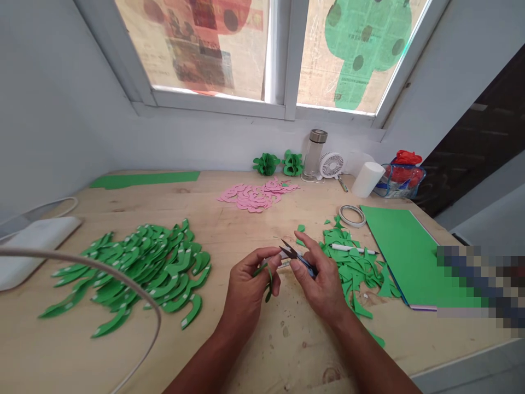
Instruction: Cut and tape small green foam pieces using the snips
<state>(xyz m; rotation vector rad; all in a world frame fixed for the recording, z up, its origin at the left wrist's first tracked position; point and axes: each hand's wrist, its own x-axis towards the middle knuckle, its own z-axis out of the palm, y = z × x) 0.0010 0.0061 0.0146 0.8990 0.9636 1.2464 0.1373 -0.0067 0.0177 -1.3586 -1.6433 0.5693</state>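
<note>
My left hand (246, 284) pinches a curved green paper piece (269, 287) whose end hangs below the fingers. A narrow white strip (284, 263), perhaps tape, shows beside its fingertips. Small scissors (289, 250) sit in my right hand (326, 284), their dark blades slightly parted and pointing up and left, close to the left fingertips. Many curved green paper pieces (151, 268), several with small white patches, lie heaped on the left. Green paper scraps (361, 273) spread to the right of my right hand, with a white pen (353, 249) lying across them.
Pink paper cutouts (254, 195) lie farther back on the wooden table (197, 350). Behind stand green paper shapes (266, 163), a glass bottle (315, 156) and a small fan (331, 164). A tape roll (351, 215) lies near green sheets (410, 257). A cable (123, 279) arches at left.
</note>
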